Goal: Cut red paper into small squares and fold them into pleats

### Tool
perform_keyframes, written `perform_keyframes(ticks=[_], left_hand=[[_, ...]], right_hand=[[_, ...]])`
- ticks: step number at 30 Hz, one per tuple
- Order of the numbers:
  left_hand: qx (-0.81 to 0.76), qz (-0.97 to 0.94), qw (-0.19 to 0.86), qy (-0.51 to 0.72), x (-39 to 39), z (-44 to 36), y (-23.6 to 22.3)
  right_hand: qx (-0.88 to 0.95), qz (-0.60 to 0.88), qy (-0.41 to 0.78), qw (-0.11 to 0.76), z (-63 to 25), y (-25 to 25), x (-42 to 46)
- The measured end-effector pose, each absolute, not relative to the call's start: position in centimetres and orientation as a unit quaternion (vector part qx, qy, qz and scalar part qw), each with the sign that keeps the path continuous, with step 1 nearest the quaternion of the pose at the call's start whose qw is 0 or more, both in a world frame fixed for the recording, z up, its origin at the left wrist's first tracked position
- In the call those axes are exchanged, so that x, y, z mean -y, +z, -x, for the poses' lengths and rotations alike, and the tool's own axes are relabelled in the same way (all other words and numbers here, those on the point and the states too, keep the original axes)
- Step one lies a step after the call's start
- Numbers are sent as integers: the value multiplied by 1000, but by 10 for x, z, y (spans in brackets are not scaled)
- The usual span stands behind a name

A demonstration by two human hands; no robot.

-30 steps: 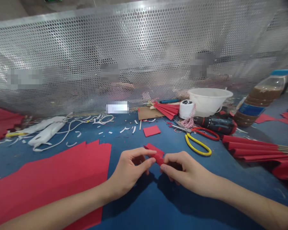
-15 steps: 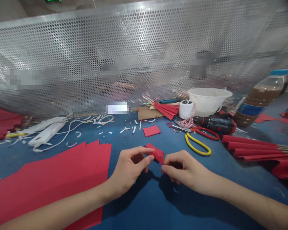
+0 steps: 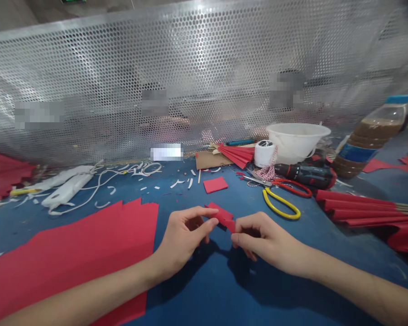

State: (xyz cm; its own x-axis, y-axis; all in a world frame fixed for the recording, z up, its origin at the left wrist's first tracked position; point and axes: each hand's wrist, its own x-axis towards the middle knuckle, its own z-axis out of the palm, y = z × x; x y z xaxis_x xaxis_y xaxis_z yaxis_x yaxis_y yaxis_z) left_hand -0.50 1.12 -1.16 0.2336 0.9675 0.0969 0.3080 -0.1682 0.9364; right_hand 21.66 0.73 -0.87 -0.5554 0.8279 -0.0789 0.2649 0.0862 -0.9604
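A small piece of red paper [image 3: 221,212] is held just above the blue table in front of me. My left hand [image 3: 188,233] pinches its left side between thumb and fingers. The thumb and forefinger of my right hand [image 3: 263,242] are closed on a narrow red corner at its right end, which sticks out from the rest. Whether that corner is a separate sheet I cannot tell. Just beyond my hands lies a small red paper rectangle [image 3: 215,184]. Large red sheets [image 3: 88,253] spread under and beside my left forearm.
Scissors [image 3: 281,203], a power drill [image 3: 302,175], a string spool [image 3: 264,154], a white bucket [image 3: 297,140] and a brown-filled bottle [image 3: 367,140] stand or lie right. Pleated red bundles [image 3: 356,206] lie far right. A white power strip [image 3: 66,188] is left; a perforated metal screen [image 3: 204,77] rises behind.
My right hand has shifted slightly right, drawing the red corner out a little from the rest of the paper. My left hand has barely moved.
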Motion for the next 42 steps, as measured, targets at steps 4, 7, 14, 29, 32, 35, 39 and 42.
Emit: perform_keyframes(ticks=[4,7,14,29,32,35,39,42], left_hand=[[-444,-691,425,380,-9,4,-12],[-429,-699,420,388,-8,4,-13],[-412,-700,441,382,-9,4,-12],[-493,-646,435,387,-10,2,-13],[-484,-662,420,389,-7,1,-10],[-474,-683,399,387,-6,0,-9],[-470,-699,378,383,-6,0,-8],[-454,-719,365,379,-5,0,-7]], right_hand=[[695,393,547,252,-217,-8,-7],[706,388,541,241,-217,-7,-6],[719,381,533,233,-219,-6,-3],[699,381,507,331,-214,-15,-8],[692,380,502,354,-214,-16,-9],[697,388,475,373,-213,-15,-7],[734,391,403,381,-213,-12,-4],[743,396,370,392,-213,-9,-3]])
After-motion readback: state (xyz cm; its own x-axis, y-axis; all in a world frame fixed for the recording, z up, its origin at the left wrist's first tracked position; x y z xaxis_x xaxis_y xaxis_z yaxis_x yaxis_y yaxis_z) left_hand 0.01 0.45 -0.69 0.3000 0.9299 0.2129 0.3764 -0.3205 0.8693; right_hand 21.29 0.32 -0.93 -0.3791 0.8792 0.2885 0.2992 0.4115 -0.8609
